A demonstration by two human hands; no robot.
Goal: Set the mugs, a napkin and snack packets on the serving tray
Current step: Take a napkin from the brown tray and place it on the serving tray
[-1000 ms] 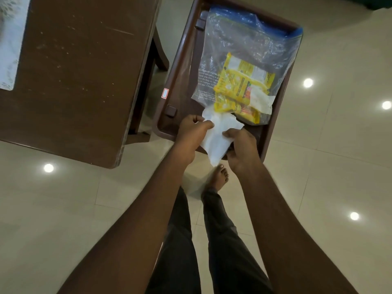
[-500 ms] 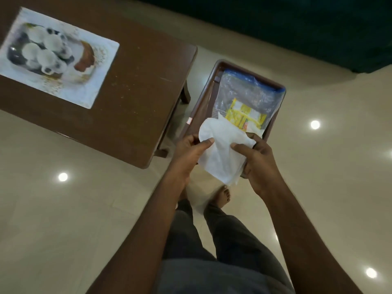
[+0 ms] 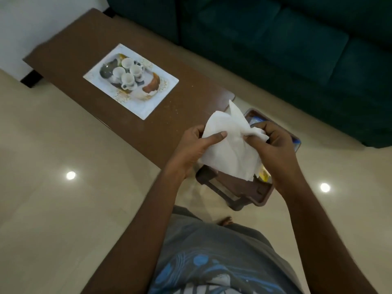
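1. White paper napkin (image 3: pixel 230 145) sits loosely spread between both hands, held up over the brown stool (image 3: pixel 244 190) beside the table (image 3: pixel 169 128).
2. Left hand (image 3: pixel 194 148) grips its left edge, thumb pressed on top; right hand (image 3: pixel 273 145) pinches its crumpled right corner.
3. Four mugs (image 3: pixel 127 74) stand on the tray (image 3: pixel 148 107), well apart from the napkin.

So the table (image 3: pixel 89 60) runs off to the far left, with the serving tray (image 3: pixel 161 90) sitting on top and four mugs (image 3: pixel 127 74) clustered on it. A stool (image 3: pixel 250 192) is just off the table's near right end. A sofa (image 3: pixel 275 49) stretches along the far right.
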